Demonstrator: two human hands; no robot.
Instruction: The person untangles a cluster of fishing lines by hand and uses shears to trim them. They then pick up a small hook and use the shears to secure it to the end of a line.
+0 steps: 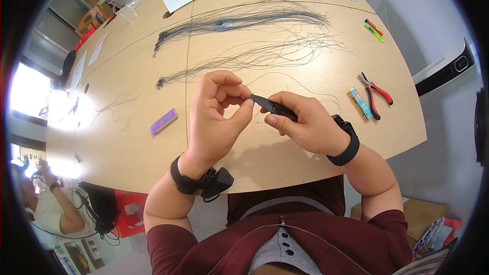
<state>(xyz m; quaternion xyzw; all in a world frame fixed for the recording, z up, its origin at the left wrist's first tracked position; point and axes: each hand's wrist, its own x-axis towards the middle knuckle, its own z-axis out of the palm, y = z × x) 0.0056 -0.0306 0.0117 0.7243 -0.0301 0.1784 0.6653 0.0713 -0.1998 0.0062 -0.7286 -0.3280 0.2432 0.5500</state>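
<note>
Pinched between the thumb and index finger of my left hand (220, 107) is what seems to be the end of a thin dark line (304, 84). That line arcs to the right over the table. My right hand (308, 120) is closed around a black pointed tool (273, 106) resembling small thread snips, its tip touching or nearly touching my left fingertips. Whatever is right at the tip is too small to make out. Beyond my hands lie two bundles of thin dark strands, a nearer bundle (229, 63) and a thicker far bundle (244, 19).
Red-handled pliers (374, 97) lie right of my hands beside a blue-and-yellow packet (360, 104). A purple box (164, 121) rests at left. Green and red items (374, 30) sit near the table's right edge. Another person (61, 209) is at lower left.
</note>
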